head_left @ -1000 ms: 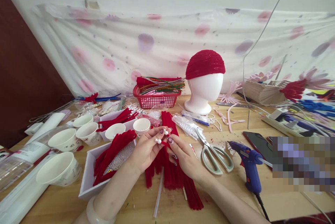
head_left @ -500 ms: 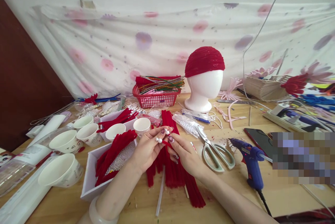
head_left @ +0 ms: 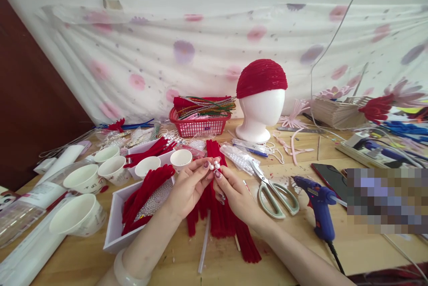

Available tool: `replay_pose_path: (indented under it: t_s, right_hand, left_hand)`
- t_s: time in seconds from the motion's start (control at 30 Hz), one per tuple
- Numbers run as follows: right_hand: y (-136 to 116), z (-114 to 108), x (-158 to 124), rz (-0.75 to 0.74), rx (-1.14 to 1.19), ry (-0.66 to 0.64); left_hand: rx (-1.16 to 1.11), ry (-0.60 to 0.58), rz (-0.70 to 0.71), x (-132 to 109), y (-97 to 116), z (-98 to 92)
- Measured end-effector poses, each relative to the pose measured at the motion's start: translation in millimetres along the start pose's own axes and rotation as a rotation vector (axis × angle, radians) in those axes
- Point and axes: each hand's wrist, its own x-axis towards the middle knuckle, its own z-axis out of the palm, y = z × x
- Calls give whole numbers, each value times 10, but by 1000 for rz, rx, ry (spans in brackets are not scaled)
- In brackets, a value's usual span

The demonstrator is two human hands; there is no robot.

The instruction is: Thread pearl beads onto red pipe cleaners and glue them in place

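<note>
My left hand and my right hand meet fingertip to fingertip above a pile of red pipe cleaners on the wooden table. Both hands pinch a small cluster of white pearl beads on a short red pipe cleaner piece. The fingers of both hands are closed round it. A pale bangle circles my left wrist.
A white box with red pieces lies left of my hands, with several white paper cups beyond. Scissors and a blue glue gun lie to the right. Behind stand a red basket and a foam head with red cap.
The pearl cluster has shifted a little up and right between my fingertips, and my right fingers have closed in on it. The view dropped slightly.
</note>
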Motion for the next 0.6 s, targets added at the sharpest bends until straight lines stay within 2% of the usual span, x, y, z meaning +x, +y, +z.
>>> replay_pose_path:
  t_s: [0.23, 0.6]
  right_hand:
    - [-23, -16, -5, -96, -148, 20]
    - [-17, -18, -9, -123, -193, 41]
  left_hand:
    - [41, 4, -30, 19, -11, -23]
    - [68, -52, -35, 25, -35, -43]
